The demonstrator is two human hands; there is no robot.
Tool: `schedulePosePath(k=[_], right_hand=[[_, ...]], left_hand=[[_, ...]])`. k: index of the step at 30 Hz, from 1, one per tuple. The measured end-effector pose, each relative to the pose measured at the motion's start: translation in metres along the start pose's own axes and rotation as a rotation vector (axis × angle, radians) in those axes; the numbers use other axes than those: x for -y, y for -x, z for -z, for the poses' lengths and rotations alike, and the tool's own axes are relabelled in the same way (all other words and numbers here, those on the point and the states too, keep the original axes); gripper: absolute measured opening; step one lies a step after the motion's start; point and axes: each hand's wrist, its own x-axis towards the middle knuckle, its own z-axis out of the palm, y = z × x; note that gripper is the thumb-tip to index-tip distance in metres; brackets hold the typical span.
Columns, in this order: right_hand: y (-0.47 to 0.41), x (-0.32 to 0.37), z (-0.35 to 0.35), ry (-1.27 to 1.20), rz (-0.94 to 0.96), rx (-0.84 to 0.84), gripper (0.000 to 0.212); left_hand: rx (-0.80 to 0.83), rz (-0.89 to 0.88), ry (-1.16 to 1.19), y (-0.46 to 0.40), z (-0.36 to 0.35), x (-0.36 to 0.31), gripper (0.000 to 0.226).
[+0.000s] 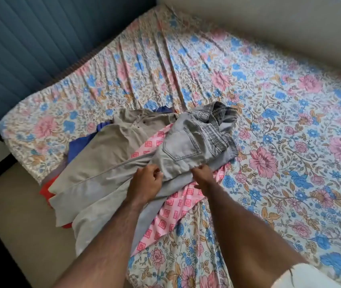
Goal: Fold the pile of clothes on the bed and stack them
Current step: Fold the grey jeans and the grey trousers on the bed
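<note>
Your left hand (147,179) curls its fingers round the near edge of the grey jeans (188,146), and your right hand (203,176) pinches that same edge. The one pair of jeans tops the pile on the bed (269,100), long axis running away from you, waistband at the far end.

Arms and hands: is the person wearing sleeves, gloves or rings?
Both forearms are bare, with fine hair. The left hand and right hand wear no gloves, and no rings or watch show. A white sleeve edge appears only on the right upper arm.
</note>
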Motion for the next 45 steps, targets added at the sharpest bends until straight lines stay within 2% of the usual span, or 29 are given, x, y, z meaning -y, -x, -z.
schedulePosePath(k=[4,8,11,15,20,23,27,28,30,32,34,36,38,40,43,45], right_hand=[[-0.033,0.014,-0.008,-0.294,-0.143,-0.046,0.048],[-0.092,-0.002,-0.016,-0.567,-0.207,-0.128,0.090],[-0.117,-0.007,-0.015,-0.675,-0.238,-0.153,0.072],[-0.066,0.033,0.000,-0.740,-0.161,-0.166,0.006],[-0.021,0.066,0.017,-0.947,0.033,-0.248,0.021],[0.006,0.066,0.035,-0.861,0.132,-0.132,0.008],[0.054,0.096,0.051,-1.008,0.263,0.079,0.027],[0.072,0.101,0.050,-0.945,0.310,0.167,0.039],[0.117,0.103,0.044,-0.581,0.334,0.203,0.058],[0.156,0.090,0.039,-0.173,0.429,0.106,0.044],[0.188,0.085,0.036,0.186,0.631,0.115,0.032],[0.210,0.087,0.040,0.470,0.761,0.111,0.040],[0.234,0.097,0.051,0.518,0.799,0.164,0.032],[0.269,0.109,0.066,0.366,0.751,0.313,0.020],[0.331,0.124,0.087,0.093,0.661,0.602,0.025],[0.368,0.131,0.094,0.009,0.674,0.655,0.025]], left_hand=[[0.063,-0.005,0.102,-0.011,-0.013,0.013,0.023],[0.089,-0.001,0.091,-0.018,-0.015,0.029,0.014],[0.097,0.017,0.085,-0.025,-0.012,0.039,0.015],[0.130,0.035,0.112,-0.030,0.000,0.032,0.017],[0.135,0.018,0.184,-0.020,0.018,0.005,0.009],[0.150,0.002,0.229,-0.012,0.029,-0.009,0.012],[0.122,0.021,0.401,0.005,0.053,-0.033,0.019],[0.107,0.051,0.444,0.014,0.062,-0.039,0.019],[0.092,0.109,0.498,0.028,0.071,-0.043,0.021],[0.094,0.138,0.487,0.047,0.077,-0.042,0.026],[0.129,0.146,0.463,0.066,0.081,-0.033,0.022],[0.168,0.148,0.443,0.085,0.093,-0.034,0.018],[0.208,0.104,0.351,0.109,0.108,-0.035,0.022],[0.226,0.005,0.276,0.133,0.125,-0.040,0.034],[0.237,-0.065,0.206,0.163,0.155,-0.050,0.062],[0.230,-0.126,0.186,0.184,0.173,-0.052,0.072]])
